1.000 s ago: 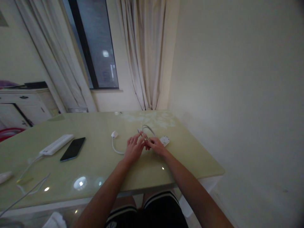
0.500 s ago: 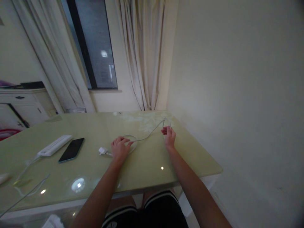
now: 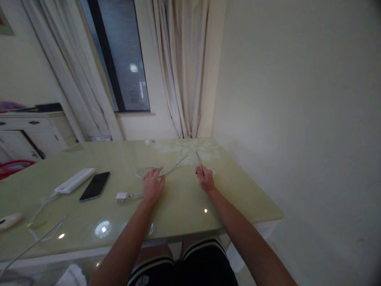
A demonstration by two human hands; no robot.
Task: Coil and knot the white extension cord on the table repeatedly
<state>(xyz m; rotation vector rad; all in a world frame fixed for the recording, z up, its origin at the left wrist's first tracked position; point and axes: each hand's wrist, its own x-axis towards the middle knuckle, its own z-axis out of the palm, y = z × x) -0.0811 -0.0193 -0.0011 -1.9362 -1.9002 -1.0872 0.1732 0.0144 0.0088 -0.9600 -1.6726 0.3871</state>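
Note:
My left hand (image 3: 153, 186) rests low over the table, its fingers bent around part of a white charging cable (image 3: 176, 164). A loop of that cable lies just beyond the fingertips. Left of the wrist lies a white plug adapter (image 3: 122, 196), prongs toward me, with the cable's connector in it. My right hand (image 3: 205, 178) is closed in a grip on another stretch of the cable, and a thin length sticks up above its fingers. Some whitish cable shows at the far side of the right hand; its shape is blurred.
A black phone (image 3: 95, 186) lies left of my hands, beside a white power strip (image 3: 76, 180). Farther left are a white mouse-like object (image 3: 10, 221) and a loose grey cable (image 3: 37, 241). The glossy table (image 3: 247, 198) ends near the right wall.
My right hand has moved left and slightly down, turning over with the cable in it. The cable loop has shifted beyond my left hand, and the plug adapter has turned and moved slightly left.

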